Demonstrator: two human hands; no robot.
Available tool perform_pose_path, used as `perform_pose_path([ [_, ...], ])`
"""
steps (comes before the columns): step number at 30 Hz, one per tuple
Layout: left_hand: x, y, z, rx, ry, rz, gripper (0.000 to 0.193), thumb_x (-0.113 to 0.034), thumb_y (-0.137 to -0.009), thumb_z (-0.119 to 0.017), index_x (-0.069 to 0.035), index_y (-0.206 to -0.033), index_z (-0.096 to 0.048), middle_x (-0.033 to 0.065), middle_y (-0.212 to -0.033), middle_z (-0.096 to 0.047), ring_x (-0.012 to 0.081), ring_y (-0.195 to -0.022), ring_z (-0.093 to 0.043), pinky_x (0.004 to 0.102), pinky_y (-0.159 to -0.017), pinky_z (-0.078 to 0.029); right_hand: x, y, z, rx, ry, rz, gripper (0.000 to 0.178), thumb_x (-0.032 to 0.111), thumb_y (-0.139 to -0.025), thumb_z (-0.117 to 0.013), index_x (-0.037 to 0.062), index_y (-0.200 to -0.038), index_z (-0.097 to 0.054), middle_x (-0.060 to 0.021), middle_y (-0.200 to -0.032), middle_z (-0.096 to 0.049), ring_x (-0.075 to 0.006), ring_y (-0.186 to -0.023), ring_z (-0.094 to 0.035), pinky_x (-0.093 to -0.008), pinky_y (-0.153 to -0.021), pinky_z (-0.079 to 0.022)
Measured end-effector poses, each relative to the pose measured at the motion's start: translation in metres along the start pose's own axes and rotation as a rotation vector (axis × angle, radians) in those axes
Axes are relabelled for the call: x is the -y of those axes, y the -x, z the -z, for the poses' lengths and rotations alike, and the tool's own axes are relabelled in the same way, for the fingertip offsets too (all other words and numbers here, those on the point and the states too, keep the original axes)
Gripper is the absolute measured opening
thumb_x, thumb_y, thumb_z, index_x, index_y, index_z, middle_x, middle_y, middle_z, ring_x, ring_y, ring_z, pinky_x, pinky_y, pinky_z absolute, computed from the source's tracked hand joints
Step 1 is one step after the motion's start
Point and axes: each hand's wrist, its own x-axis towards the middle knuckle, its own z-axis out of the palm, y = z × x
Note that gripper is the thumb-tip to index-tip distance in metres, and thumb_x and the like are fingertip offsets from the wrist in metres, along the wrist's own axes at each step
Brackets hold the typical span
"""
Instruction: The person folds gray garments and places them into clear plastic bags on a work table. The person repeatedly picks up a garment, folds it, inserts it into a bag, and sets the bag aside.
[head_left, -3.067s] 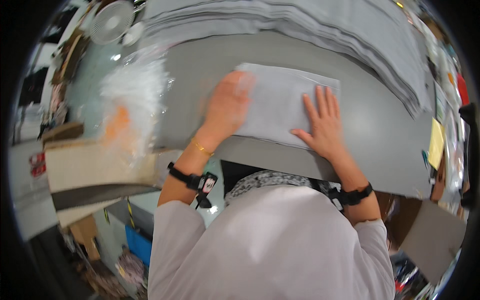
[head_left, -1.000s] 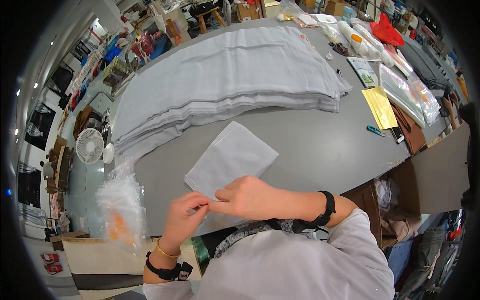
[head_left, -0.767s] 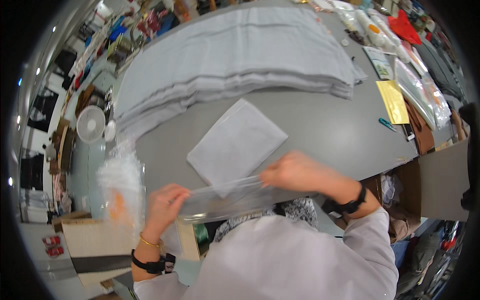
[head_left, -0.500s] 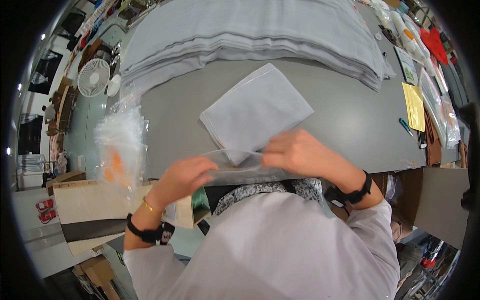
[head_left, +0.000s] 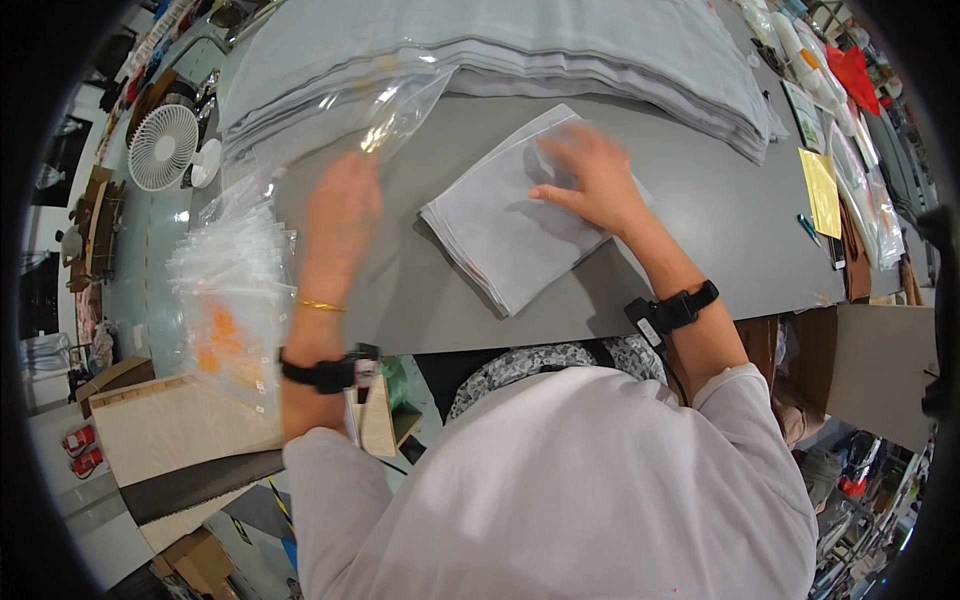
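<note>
A folded light-grey cloth (head_left: 515, 235) lies at an angle on the grey table in front of me. Over its upper right part is my right hand (head_left: 595, 180), thumb and fingers apart and slightly blurred; whether it touches the cloth I cannot tell. My left hand (head_left: 342, 210), smeared by motion, is raised to the left of the cloth. From its fingers a clear plastic bag (head_left: 405, 105) trails up and away, its far end over the front folds of the large grey fabric stack (head_left: 500, 35).
A pile of clear bags with orange marks (head_left: 225, 300) sits at the table's left side. Beyond it stands a white fan (head_left: 163, 147). On the right lie a yellow sheet (head_left: 820, 190), a small green-handled tool (head_left: 808, 228) and plastic rolls. An open cardboard box (head_left: 880, 370) stands lower right.
My left hand has carried the clear bag from the table's near edge up toward the fabric stack. My right hand has let go of the bag and moved forward over the folded cloth.
</note>
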Motion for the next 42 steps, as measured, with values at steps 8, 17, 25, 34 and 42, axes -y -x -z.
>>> perform_pose_path([
  [8,-0.055,0.04,-0.07,0.203,0.168,0.08,0.04,-0.025,-0.09,-0.076,-0.001,-0.121,-0.063,0.0129,-0.113,-0.057,0.0355,-0.099,-0.064,0.0448,-0.079,-0.056,0.103,0.022,-0.042,-0.055,0.108,0.114,0.063,0.055,-0.077,-0.08,0.013,-0.123,-0.071,-0.0124,-0.141,-0.061,-0.0364,-0.132,-0.053,-0.0558,-0.103,-0.043],
  [17,-0.08,0.059,-0.058,0.497,0.632,0.267,0.026,-0.01,-0.096,-0.064,0.0,-0.12,-0.065,0.0141,-0.11,-0.06,0.0361,-0.087,-0.067,0.0425,-0.078,-0.056,0.004,0.071,0.009,-0.082,-0.138,0.231,0.029,0.017,-0.075,-0.078,0.0077,-0.102,-0.075,-0.0045,-0.122,-0.072,-0.0287,-0.111,-0.066,-0.0427,-0.091,-0.055],
  [25,-0.151,0.045,-0.069,0.422,0.711,0.224,0.046,0.003,-0.087,-0.059,-0.005,-0.132,-0.06,0.0156,-0.129,-0.062,0.0411,-0.105,-0.066,0.0477,-0.084,-0.054,0.031,0.09,0.014,-0.09,-0.159,0.215,0.026,0.016,-0.076,-0.078,0.0066,-0.099,-0.076,-0.0047,-0.121,-0.073,-0.0261,-0.111,-0.065,-0.04,-0.095,-0.053],
  [34,-0.148,0.021,-0.014,0.258,0.182,-0.183,0.054,0.003,-0.082,-0.061,-0.01,-0.135,-0.064,0.0089,-0.133,-0.063,0.0316,-0.105,-0.069,0.0402,-0.084,-0.058,0.072,0.03,-0.011,0.185,0.088,0.232,0.044,0.039,-0.086,-0.075,0.0141,-0.122,-0.075,-0.0121,-0.141,-0.063,-0.0368,-0.141,-0.048,-0.0544,-0.121,-0.029],
  [42,-0.181,0.101,-0.004,0.385,0.441,-0.35,0.057,-0.029,-0.09,-0.072,0.005,-0.134,-0.059,0.0204,-0.138,-0.055,0.0348,-0.124,-0.057,0.0414,-0.098,-0.052,0.024,0.048,0.011,0.303,-0.095,0.497,0.058,0.028,-0.093,-0.07,0.0236,-0.149,-0.059,-0.0161,-0.164,-0.041,-0.039,-0.156,-0.03,-0.0558,-0.127,-0.021],
])
